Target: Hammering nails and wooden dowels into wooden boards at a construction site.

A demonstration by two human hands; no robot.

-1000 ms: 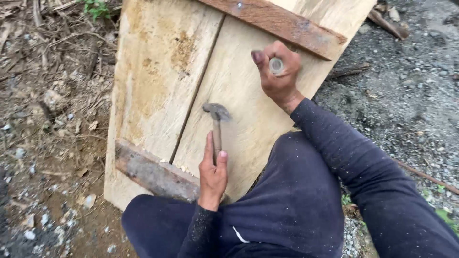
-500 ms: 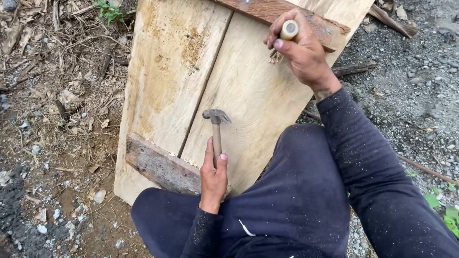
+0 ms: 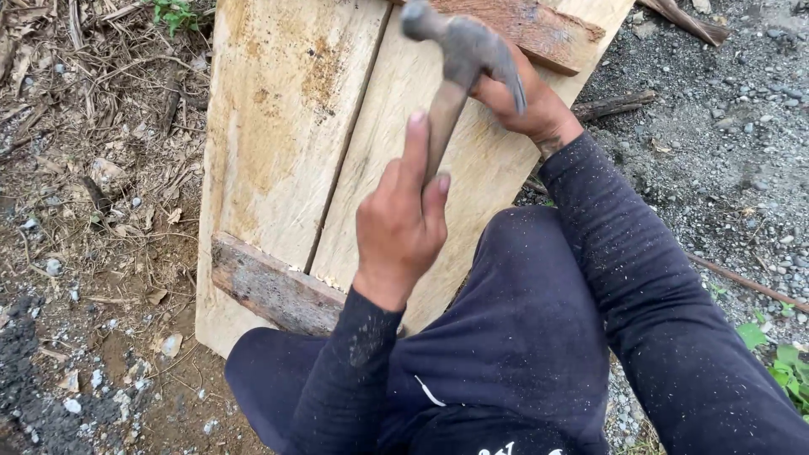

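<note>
My left hand (image 3: 403, 221) grips the wooden handle of a claw hammer (image 3: 462, 49) and holds it raised in front of the camera, its metal head near the top of the view. Behind that head, my right hand (image 3: 539, 108) rests at the upper wooden batten (image 3: 548, 29) of a pale plank panel (image 3: 278, 126). The hammer hides its fingers, so I cannot see what they hold. A second, weathered batten (image 3: 270, 286) crosses the panel's near end, just ahead of my dark-trousered knee (image 3: 522, 337).
The panel lies on bare ground. Dirt, dry twigs and small stones (image 3: 93, 194) spread to the left; grey gravel (image 3: 733, 143) and a stick (image 3: 611, 105) lie on the right. Green leaves (image 3: 779, 362) grow at the lower right.
My left hand has lifted the hammer from the panel up toward the camera. My right hand has moved up the panel to the upper batten.
</note>
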